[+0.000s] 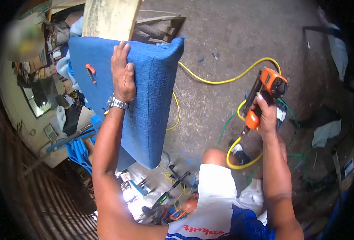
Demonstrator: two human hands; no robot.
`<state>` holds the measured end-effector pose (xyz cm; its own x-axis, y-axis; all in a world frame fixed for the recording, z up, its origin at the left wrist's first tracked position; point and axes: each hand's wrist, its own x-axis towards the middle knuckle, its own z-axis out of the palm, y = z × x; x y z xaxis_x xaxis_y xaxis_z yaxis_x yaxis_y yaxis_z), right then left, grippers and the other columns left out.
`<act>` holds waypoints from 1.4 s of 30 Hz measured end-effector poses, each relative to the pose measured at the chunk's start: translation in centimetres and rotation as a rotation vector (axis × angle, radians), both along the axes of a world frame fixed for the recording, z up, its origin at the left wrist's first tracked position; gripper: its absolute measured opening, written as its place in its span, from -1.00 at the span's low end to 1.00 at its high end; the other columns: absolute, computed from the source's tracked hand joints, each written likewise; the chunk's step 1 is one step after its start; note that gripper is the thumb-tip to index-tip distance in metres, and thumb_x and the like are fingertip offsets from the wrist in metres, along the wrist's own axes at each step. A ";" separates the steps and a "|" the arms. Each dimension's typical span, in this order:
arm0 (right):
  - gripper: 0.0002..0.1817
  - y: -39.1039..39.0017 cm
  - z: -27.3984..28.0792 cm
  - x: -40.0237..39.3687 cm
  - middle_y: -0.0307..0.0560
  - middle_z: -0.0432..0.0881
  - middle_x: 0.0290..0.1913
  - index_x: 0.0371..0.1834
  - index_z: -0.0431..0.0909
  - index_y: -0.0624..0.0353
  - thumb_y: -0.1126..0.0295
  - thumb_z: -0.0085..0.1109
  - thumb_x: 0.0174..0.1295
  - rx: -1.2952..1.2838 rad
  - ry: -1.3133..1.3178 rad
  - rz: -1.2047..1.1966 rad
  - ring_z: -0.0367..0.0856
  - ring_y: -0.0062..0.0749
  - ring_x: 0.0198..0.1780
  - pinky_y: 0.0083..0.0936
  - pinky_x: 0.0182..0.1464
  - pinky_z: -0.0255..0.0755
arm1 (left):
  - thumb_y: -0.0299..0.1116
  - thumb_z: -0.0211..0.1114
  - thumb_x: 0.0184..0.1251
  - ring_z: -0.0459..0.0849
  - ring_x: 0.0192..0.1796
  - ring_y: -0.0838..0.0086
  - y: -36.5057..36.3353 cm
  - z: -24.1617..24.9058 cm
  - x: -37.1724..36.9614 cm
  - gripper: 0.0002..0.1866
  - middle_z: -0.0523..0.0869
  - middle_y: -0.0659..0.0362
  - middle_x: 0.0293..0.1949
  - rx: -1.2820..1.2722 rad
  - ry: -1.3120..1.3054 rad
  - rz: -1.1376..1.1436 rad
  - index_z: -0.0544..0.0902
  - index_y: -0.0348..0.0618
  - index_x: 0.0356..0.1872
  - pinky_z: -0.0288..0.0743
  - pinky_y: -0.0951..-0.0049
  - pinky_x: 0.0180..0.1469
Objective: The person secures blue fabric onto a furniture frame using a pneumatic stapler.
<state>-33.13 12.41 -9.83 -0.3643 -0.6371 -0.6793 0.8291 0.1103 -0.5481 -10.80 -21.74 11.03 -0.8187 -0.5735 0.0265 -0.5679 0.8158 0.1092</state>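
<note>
My left hand [123, 76], a metal watch on its wrist, lies flat on a blue fabric-covered upholstered piece [141, 92], fingers stretched toward its far edge. The fabric is folded into a raised corner at the far right. On the same blue surface, left of that hand, rests a small orange-and-black hand tool [91, 73]. Out to the right, my right hand [266, 114] is closed round the handle of an orange and black air staple gun [273, 82], held away from the fabric. A yellow air hose [233, 154] joins the gun at the base of its handle.
A pale wooden board [109, 18] stands beyond the blue piece, near scrap wood [157, 29]. The hose loops over the concrete floor [221, 44], with a thin green cord [223, 130]. Cluttered materials line the left side. More tools [165, 198] lie below, near my legs.
</note>
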 end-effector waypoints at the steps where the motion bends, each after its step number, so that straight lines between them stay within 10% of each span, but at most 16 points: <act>1: -0.78 0.3 -0.7 0.5 -0.30 0.57 -0.40 -0.23 0.56 0.10 0.23 0.34 0.35 0.033 0.102 0.038 0.57 -0.58 -0.40 -0.56 -0.27 0.51 | -0.02 -0.19 0.59 0.07 0.63 -0.04 0.2 0.1 -0.1 -0.36 0.25 -0.05 0.58 0.015 -0.009 0.008 0.29 -0.17 0.53 -0.17 0.00 0.62; 8: -0.49 5.0 -0.3 5.0 -0.06 0.64 0.03 0.18 0.52 0.24 0.45 0.36 0.11 0.144 0.355 0.327 0.61 -0.33 0.02 -0.38 0.13 0.47 | 0.03 -0.26 0.58 0.06 0.64 -0.05 1.0 0.5 0.0 -0.32 0.24 -0.07 0.57 -0.015 -0.053 0.049 0.28 -0.19 0.53 -0.21 -0.06 0.61; 18: -0.46 1.6 8.8 4.3 -0.09 0.72 -0.04 0.20 0.55 0.21 0.35 0.50 0.17 0.301 0.402 0.121 0.69 -0.39 -0.04 -0.41 0.07 0.53 | 0.03 -0.23 0.58 0.17 0.60 -0.01 -1.2 1.9 -1.4 -0.34 0.37 -0.10 0.50 0.045 -0.261 -0.057 0.36 -0.21 0.48 -0.27 -0.12 0.60; 23: -0.58 4.2 9.8 7.5 -0.14 0.73 -0.11 0.04 0.64 0.21 0.26 0.52 0.20 0.569 0.355 -0.078 0.69 -0.45 -0.10 -0.41 -0.01 0.53 | -0.23 0.31 0.42 0.68 0.18 0.12 -0.8 3.5 -16.0 -0.61 0.70 -0.02 0.15 0.480 -0.430 -0.516 0.65 -0.16 0.18 0.53 0.17 0.22; 25: -0.57 5.1 9.1 9.2 -0.13 0.73 -0.12 0.05 0.63 0.22 0.27 0.52 0.20 0.564 0.525 0.005 0.69 -0.41 -0.13 -0.40 -0.01 0.53 | -0.09 0.31 0.41 0.71 0.10 0.13 2.2 1.6 -20.4 -0.62 0.70 -0.04 0.13 0.541 -0.677 -0.933 0.71 -0.12 0.08 0.53 0.18 0.24; 28: -0.56 4.8 9.7 11.4 -0.06 0.74 -0.12 0.07 0.60 0.26 0.30 0.51 0.20 0.499 0.206 -0.079 0.70 -0.33 -0.10 -0.38 0.02 0.54 | 0.10 0.23 0.40 0.68 0.14 0.23 8.6 -0.8 -20.0 -0.50 0.70 0.07 0.16 0.227 -1.736 -1.179 0.72 -0.16 0.01 0.53 0.20 0.27; 30: -0.55 7.1 8.9 15.1 -0.02 0.73 -0.10 0.10 0.58 0.27 0.33 0.49 0.21 0.411 0.250 -0.147 0.71 -0.28 -0.06 -0.35 0.05 0.53 | 0.09 0.21 0.43 0.54 0.36 0.27 8.8 1.4 -13.6 -0.47 0.64 0.10 0.28 0.413 -1.451 -1.564 0.69 -0.18 0.09 0.37 0.16 0.44; 34: -0.53 10.1 8.9 20.0 0.04 0.72 -0.05 0.15 0.53 0.26 0.36 0.46 0.22 0.437 0.335 -0.063 0.72 -0.19 0.01 -0.31 0.09 0.53 | 0.02 0.21 0.42 0.18 0.62 0.27 7.0 9.2 -6.9 -0.33 0.36 0.11 0.54 0.482 -1.538 -1.436 0.44 -0.16 0.43 -0.09 0.09 0.66; 42: -0.51 10.1 6.7 20.9 0.11 0.71 -0.05 0.17 0.52 0.28 0.31 0.43 0.24 0.489 0.270 -0.023 0.72 -0.10 0.02 -0.26 0.11 0.51 | 0.09 0.33 0.30 0.25 0.60 0.27 2.7 12.0 -9.0 -0.18 0.29 0.17 0.58 0.306 -1.518 -1.227 0.33 -0.07 0.51 0.12 -0.03 0.56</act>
<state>-12.19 22.56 -3.14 -0.5765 -0.2605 -0.7745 0.6718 0.3885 -0.6307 -19.78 -19.09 23.06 0.0410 0.3712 -0.9277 0.4434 0.8253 0.3498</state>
